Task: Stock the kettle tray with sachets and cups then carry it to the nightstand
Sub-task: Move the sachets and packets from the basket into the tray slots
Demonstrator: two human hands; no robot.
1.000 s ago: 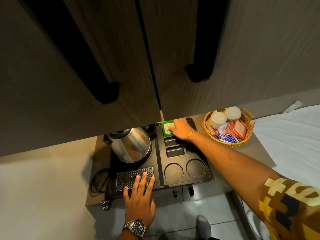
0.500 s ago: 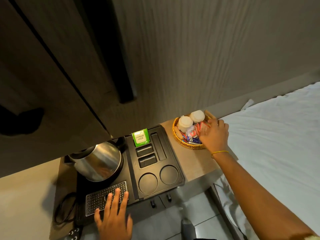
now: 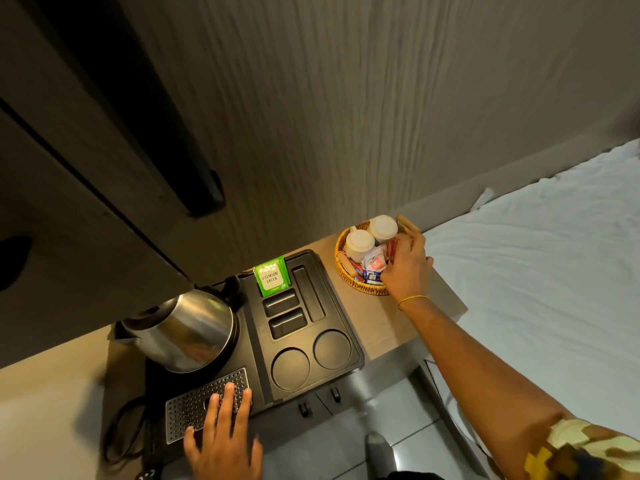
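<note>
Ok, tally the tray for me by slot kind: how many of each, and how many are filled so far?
Round cup wells: 2, both bare
Small rectangular slots: 2, both bare
Long narrow slot: 1, bare
Square slot: 1, holding the green tea sachet
Total: 6 slots, 1 filled

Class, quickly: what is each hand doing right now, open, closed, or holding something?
Left hand: open, flat on the tray's grille, holding nothing.
Right hand: in the basket among the sachets; grip cannot be told.
</note>
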